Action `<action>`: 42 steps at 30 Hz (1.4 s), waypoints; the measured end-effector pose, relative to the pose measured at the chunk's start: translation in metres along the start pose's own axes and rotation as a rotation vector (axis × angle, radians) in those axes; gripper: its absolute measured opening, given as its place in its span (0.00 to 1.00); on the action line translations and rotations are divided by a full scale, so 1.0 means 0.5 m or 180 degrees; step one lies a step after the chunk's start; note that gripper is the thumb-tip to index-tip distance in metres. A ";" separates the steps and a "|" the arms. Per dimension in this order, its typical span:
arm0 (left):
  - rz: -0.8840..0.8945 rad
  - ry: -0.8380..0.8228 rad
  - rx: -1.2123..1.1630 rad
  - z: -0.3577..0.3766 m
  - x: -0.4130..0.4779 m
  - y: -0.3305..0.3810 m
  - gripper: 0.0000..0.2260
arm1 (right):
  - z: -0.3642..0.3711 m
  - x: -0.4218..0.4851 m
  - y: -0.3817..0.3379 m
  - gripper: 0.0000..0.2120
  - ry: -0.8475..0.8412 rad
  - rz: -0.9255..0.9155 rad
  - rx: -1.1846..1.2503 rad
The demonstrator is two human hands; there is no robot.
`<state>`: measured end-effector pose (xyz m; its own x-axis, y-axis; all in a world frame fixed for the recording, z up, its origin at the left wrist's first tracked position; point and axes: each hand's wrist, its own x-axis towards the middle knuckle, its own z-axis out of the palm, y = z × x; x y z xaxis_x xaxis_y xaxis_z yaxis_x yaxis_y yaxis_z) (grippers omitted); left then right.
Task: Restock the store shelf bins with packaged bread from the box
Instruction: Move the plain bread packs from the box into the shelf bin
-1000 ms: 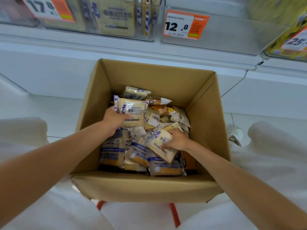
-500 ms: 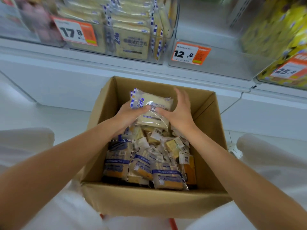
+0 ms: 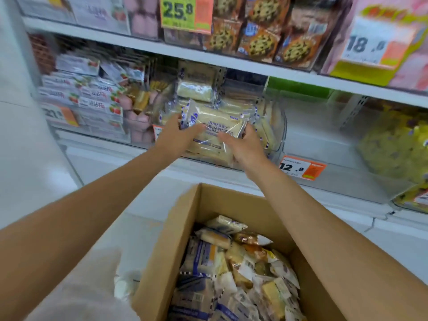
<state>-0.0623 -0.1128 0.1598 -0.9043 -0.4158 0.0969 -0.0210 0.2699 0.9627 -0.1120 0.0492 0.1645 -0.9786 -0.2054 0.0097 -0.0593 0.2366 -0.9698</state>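
Observation:
A pale bread packet with blue-white trim is held up between both hands at the front of a clear shelf bin that holds several like packets. My left hand grips its left edge. My right hand grips its right lower side. Below, an open cardboard box holds several more bread packets.
An empty clear bin with a 12.8 price tag sits right of the bread bin. Strawberry packets fill the bin at left, yellow packets the one at right. The upper shelf holds cookie packs.
Both hands have lifted the bread packet out of the box and carried it up to the shelf bin. The view has tilted up toward the shelves.

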 end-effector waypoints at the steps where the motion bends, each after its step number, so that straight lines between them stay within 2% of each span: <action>1: 0.0092 0.0057 0.0086 -0.018 0.032 0.008 0.14 | 0.017 0.033 -0.015 0.16 0.0025 -0.0009 0.0063; 4: 0.0409 0.0138 0.0450 -0.062 0.132 0.015 0.13 | 0.066 0.130 -0.056 0.20 0.0066 -0.0103 0.0199; 6: 0.0425 0.0186 0.0553 -0.078 0.198 0.017 0.13 | 0.092 0.188 -0.077 0.19 0.0121 -0.0214 0.0236; 9: 0.0505 0.0326 0.0687 -0.087 0.300 0.012 0.20 | 0.132 0.272 -0.093 0.23 0.0269 -0.0379 0.0152; 11: 0.0445 0.0328 0.1028 -0.091 0.362 0.002 0.21 | 0.162 0.320 -0.090 0.27 0.0338 -0.0374 0.0013; 15: 0.0462 0.0122 0.1231 -0.103 0.432 0.004 0.10 | 0.199 0.356 -0.068 0.16 0.0477 -0.0468 -0.0019; 17: 0.0538 0.0042 0.1262 -0.113 0.448 0.003 0.16 | 0.203 0.357 -0.058 0.15 0.0378 -0.0611 0.0011; 19: 0.0803 -0.0086 0.1418 -0.120 0.455 -0.006 0.31 | 0.199 0.357 -0.052 0.16 0.0310 -0.0773 -0.0132; 20: 0.0936 -0.0126 0.1521 -0.119 0.449 -0.011 0.36 | 0.195 0.359 -0.045 0.20 0.0317 -0.0839 -0.0279; 23: 0.1123 -0.0187 0.1690 -0.116 0.441 -0.021 0.35 | 0.180 0.345 -0.028 0.40 0.0407 -0.1224 -0.0667; 25: 0.1083 -0.0280 0.1691 -0.115 0.434 -0.018 0.34 | 0.173 0.336 -0.035 0.43 0.0432 -0.1515 -0.1201; 28: 0.0988 -0.0362 0.1885 -0.115 0.423 -0.008 0.43 | 0.159 0.347 -0.068 0.45 0.0495 -0.1788 -0.2260; 33: 0.0996 -0.0336 0.2221 -0.116 0.429 -0.011 0.56 | 0.142 0.375 -0.085 0.39 0.0305 -0.2150 -0.2720; 36: 0.1076 -0.0517 0.2288 -0.113 0.437 -0.014 0.59 | 0.142 0.401 -0.093 0.40 0.0421 -0.2298 -0.3237; 42: 0.1087 -0.0602 0.2355 -0.115 0.450 -0.014 0.62 | 0.136 0.421 -0.081 0.31 0.0109 -0.2318 -0.2835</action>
<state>-0.2410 -0.2580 0.1891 -0.9666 -0.0729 0.2456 0.0522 0.8825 0.4674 -0.3022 -0.0680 0.1893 -0.6592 -0.5463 0.5167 -0.7176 0.6623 -0.2153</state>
